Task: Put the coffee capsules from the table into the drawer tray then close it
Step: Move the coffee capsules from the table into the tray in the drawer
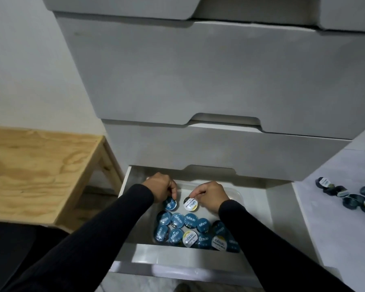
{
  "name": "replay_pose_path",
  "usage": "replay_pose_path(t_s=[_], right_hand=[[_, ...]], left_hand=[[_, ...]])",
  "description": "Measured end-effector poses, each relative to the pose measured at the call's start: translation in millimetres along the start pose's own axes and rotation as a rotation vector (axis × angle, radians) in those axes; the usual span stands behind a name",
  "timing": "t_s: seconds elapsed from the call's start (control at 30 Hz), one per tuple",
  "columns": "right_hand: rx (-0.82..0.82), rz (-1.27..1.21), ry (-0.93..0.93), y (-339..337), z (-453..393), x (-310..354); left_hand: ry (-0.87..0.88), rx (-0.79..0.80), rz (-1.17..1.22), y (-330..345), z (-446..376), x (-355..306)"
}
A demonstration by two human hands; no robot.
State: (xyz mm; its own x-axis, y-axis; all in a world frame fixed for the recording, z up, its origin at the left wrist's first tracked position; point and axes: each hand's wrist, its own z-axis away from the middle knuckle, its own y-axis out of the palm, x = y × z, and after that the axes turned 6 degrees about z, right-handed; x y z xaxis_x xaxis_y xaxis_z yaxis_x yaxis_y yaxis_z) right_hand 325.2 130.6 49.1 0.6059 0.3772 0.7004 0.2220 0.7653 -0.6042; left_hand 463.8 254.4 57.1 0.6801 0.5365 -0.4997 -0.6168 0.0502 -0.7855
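We counted fourteen coffee capsules [190, 228] in the one open drawer [268, 209]: eleven with blue lids, three with white-and-yellow lids. One blue capsule [170, 203] and one white capsule [190, 204] were each pinched by a hand. About eight more, dark and clustered [346, 193], lay on the one white table [329, 218]; overlap blurred that count. We saw three closed drawer fronts [198, 76] and one wooden stool [40, 169].

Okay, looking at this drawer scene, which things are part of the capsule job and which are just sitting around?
Job: open drawer, tray, capsules in tray, capsules on table, blue capsule in left hand, white capsule in right hand.
Idle: wooden stool, shut upper drawers.
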Motion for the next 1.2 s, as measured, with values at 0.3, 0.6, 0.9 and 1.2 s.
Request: replay_pose_path(t_s=[0.3, 0.6, 0.9, 1.2], right_hand=[[0.067, 0.005, 0.047, 14.2, -9.9, 5.9], [0.089, -0.003, 0.062, 18.5, -10.5, 4.4], [0.127, 0.037, 0.003, 22.1, -3.7, 6.2], [0.017, 0.475, -0.208, 22.8, 17.7, 14.9]], left_hand=[[0.002, 0.044, -0.059, 3.2, -6.1, 6.8], [0.042, 0.005, -0.082, 7.4, -2.0, 10.4], [0.061, -0.047, -0.067, 3.8, 15.4, 4.0], [-0.096, -0.241, -0.109, 21.9, 41.3, -17.5]])
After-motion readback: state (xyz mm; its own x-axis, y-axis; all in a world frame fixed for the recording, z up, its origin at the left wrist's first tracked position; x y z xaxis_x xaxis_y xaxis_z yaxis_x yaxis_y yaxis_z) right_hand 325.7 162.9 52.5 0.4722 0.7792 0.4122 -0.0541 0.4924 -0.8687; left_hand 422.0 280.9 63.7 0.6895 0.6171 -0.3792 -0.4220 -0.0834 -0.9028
